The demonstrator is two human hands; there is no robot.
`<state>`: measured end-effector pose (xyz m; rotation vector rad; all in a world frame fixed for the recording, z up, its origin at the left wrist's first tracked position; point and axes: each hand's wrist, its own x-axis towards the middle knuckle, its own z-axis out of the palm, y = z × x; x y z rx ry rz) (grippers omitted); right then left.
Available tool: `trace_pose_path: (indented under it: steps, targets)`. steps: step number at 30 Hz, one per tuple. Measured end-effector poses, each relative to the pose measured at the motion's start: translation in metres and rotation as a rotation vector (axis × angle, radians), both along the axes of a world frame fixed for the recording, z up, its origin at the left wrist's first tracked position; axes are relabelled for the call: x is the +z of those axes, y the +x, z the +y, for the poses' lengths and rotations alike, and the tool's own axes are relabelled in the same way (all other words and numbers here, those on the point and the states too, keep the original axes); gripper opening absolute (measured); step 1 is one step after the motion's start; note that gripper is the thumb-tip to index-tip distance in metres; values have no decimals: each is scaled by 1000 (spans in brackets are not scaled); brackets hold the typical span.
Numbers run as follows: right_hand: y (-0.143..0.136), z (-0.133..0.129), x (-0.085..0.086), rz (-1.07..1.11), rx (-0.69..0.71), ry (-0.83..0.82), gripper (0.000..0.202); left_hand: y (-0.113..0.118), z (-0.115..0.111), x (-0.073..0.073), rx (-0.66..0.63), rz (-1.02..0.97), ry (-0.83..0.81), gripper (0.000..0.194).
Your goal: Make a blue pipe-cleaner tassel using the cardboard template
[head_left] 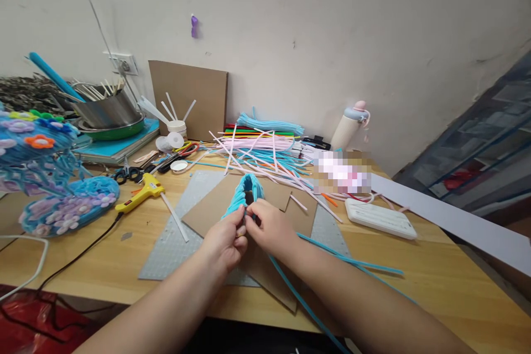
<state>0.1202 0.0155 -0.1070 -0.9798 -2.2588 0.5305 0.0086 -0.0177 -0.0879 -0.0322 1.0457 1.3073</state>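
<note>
A hollow blue pipe-cleaner piece (pixel 241 197) with ridged, wrapped sides is held over the middle of the desk, its opening facing me. Thumb and curled fingers of my left hand (pixel 224 237) grip its left side near the close end. My right hand (pixel 271 225) is closed at its right edge, fingertips pinched beside the left thumb; what exactly lies between those fingertips is hidden. Loose blue pipe cleaners (pixel 350 261) trail from under my right hand and forearm. Beneath both hands lie brown cardboard pieces (pixel 207 215) on a grey cutting mat (pixel 160 257).
A yellow glue gun (pixel 143 193) with a black cord lies left, near scissors (pixel 128 172) and a blue flowered base (pixel 70 204). Bundles of pipe cleaners (pixel 261 141) fill the back. On the right are a bottle (pixel 350 124), a white power bank (pixel 379 218) and a white strip (pixel 456 218).
</note>
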Motion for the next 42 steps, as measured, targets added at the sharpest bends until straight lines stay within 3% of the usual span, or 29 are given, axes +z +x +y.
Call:
trace_pose_path:
  steps: [6, 11, 15, 18, 21, 25, 28, 31, 35, 40, 42]
  targets:
    - [2, -3, 7, -83, 189, 134, 14, -9, 6, 12, -31, -20, 35, 26]
    - [7, 2, 8, -43, 206, 62, 16, -12, 7, 15, -16, 6, 93, 18]
    - [9, 9, 6, 282, 59, -84, 14, -13, 16, 14, 7, 46, 140, 7]
    - [10, 19, 6, 563, -89, -240, 28, -15, 32, 18, -13, 52, 188, 7]
    - [11, 33, 6, 721, -81, -483, 35, -17, 48, 26, -84, 43, 187, 7]
    - [12, 45, 9, 821, -44, -812, 32, -26, 59, 33, -205, -143, 98, 16]
    - [10, 44, 9, 813, -47, -874, 29, -36, 61, 36, -240, -313, 73, 22]
    - [5, 37, 7, 607, -9, -889, 24, -46, 59, 35, -216, -457, 141, 24]
    - [-2, 25, 3, 277, 99, -812, 15, -49, 55, 33, -197, -568, 242, 26]
    - [-21, 20, 4, -87, 138, -231, 17, -43, 46, 32, -188, -674, 400, 31]
    - [-31, 19, 3, -200, 177, -69, 19, -40, 43, 31, -196, -684, 447, 32]
